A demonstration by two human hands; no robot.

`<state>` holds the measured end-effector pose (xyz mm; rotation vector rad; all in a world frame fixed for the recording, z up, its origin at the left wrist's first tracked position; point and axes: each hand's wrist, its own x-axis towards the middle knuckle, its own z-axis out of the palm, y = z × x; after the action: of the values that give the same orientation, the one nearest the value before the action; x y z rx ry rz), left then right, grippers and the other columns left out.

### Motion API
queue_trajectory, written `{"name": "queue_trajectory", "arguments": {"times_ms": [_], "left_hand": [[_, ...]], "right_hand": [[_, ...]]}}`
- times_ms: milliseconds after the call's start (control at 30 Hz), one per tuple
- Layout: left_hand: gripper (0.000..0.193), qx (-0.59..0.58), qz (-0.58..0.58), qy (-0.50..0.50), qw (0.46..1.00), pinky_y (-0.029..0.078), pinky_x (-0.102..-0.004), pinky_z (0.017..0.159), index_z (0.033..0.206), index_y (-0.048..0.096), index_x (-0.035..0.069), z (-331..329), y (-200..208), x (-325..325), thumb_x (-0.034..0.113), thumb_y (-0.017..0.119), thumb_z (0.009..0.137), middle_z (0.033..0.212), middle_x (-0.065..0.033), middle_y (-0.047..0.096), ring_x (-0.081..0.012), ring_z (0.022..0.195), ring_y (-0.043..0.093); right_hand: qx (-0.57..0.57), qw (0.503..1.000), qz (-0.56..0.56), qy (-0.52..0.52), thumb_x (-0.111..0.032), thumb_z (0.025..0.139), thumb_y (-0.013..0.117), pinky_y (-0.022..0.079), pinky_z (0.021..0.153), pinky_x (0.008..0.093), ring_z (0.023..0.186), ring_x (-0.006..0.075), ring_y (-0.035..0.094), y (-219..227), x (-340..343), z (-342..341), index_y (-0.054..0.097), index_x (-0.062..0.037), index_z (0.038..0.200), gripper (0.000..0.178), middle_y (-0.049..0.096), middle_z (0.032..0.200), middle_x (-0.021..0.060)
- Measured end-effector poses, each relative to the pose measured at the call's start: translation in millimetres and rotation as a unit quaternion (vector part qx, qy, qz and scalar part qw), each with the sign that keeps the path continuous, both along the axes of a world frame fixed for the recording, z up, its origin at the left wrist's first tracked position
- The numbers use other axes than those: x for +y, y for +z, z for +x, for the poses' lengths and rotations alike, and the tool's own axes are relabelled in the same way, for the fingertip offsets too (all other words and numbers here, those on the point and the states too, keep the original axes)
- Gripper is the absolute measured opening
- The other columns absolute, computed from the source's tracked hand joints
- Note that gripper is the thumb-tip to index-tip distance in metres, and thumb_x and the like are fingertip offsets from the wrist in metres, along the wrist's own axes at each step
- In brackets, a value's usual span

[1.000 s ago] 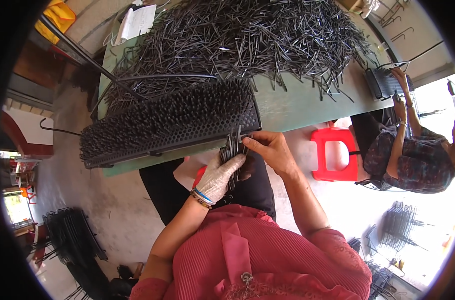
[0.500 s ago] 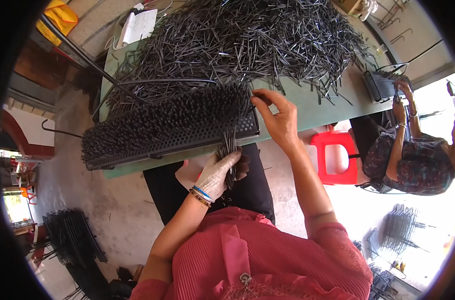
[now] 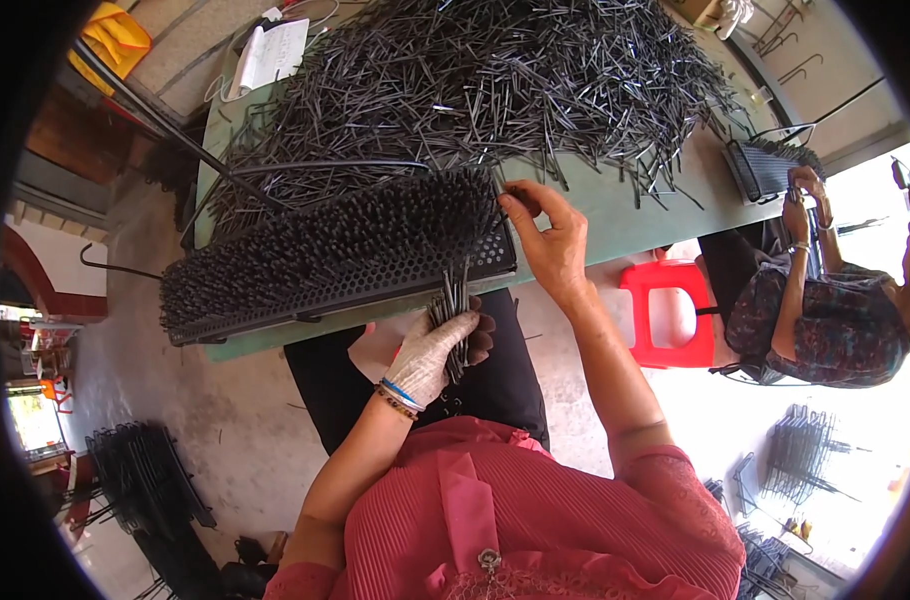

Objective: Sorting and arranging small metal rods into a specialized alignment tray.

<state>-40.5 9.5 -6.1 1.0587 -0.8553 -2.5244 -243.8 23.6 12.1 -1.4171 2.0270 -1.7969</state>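
Observation:
My left hand [image 3: 435,353], in a pale work glove with dark fingertips, grips an upright bundle of thin black rods [image 3: 453,312] just below the front edge of a long perforated black rack [image 3: 355,285]. Dense rows of short black rods [image 3: 325,240] stand in most of the rack's holes. Bare holes show along its front strip and right end. At that right end my bare right hand [image 3: 555,238] has thumb and forefinger pinched together beside the standing rods. Whatever is between those fingertips is too small and dark to make out.
A large heap of loose black rods [image 3: 505,85] covers much of the green table [image 3: 625,225]. Bent metal bars rise at the rack's left. To the right are a red stool [image 3: 665,318] and a co-worker [image 3: 815,320] handling a similar rack [image 3: 765,170]. A notebook [image 3: 273,55] lies far left.
The view has shifted very slightly. My right hand stays by the rack's right end, and my left hand still holds the bundle, a touch lower.

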Motion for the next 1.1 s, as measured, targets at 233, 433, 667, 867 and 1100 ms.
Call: {"name": "queue_trajectory", "arguments": {"times_ms": [233,433,667,867,1100], "left_hand": [[0.027,0.011,0.016,-0.005,1.0,0.057,-0.0294,0.064,0.116,0.057,0.004,2.3,-0.8,-2.3,0.017,0.062,0.093,0.093,-0.0105,0.067,-0.017,0.074,0.067],[0.026,0.004,0.0,-0.008,1.0,0.056,-0.0289,0.064,0.115,0.057,0.003,3.8,-2.1,-1.4,0.014,0.062,0.093,0.093,-0.0092,0.068,-0.0159,0.074,0.066],[0.025,0.0,0.013,-0.019,1.0,0.055,-0.0278,0.064,0.115,0.057,0.004,5.7,-3.4,-1.9,0.014,0.061,0.093,0.092,-0.0082,0.068,-0.0156,0.073,0.066],[0.025,0.005,0.013,-0.03,0.999,0.055,-0.0277,0.065,0.115,0.057,0.003,7.7,-7.2,-2.0,0.016,0.062,0.093,0.091,-0.0082,0.067,-0.0161,0.074,0.066],[0.026,0.012,0.014,-0.041,0.999,0.054,-0.0277,0.065,0.113,0.058,0.003,8.8,-9.7,-2.6,0.017,0.063,0.092,0.092,-0.0086,0.067,-0.0166,0.075,0.066]], "right_hand": [[0.055,0.998,-0.004,0.009,-0.005,0.081,0.073,0.052,0.071,0.0299,0.075,0.0188,0.065,-1.5,0.2,2.0,0.068,-0.0014,0.101,0.02,0.07,0.088,0.0109],[0.14,0.99,0.002,0.014,-0.004,0.079,0.074,0.051,0.071,0.0329,0.077,0.0229,0.065,-9.2,0.9,5.0,0.068,-0.0029,0.101,0.023,0.069,0.087,0.0099],[0.237,0.97,0.0,0.045,-0.005,0.078,0.074,0.049,0.072,0.0357,0.077,0.0257,0.063,-7.1,-0.8,8.5,0.068,-0.0033,0.1,0.022,0.068,0.085,0.008],[0.227,0.974,0.004,0.02,-0.005,0.079,0.073,0.048,0.073,0.0363,0.078,0.0259,0.063,-10.4,-3.1,10.9,0.069,-0.0034,0.096,0.019,0.067,0.085,0.008],[0.264,0.963,0.016,0.059,-0.007,0.079,0.073,0.048,0.075,0.0376,0.082,0.0275,0.062,-5.3,-3.1,10.8,0.069,-0.0034,0.095,0.018,0.066,0.09,0.0086]]}}
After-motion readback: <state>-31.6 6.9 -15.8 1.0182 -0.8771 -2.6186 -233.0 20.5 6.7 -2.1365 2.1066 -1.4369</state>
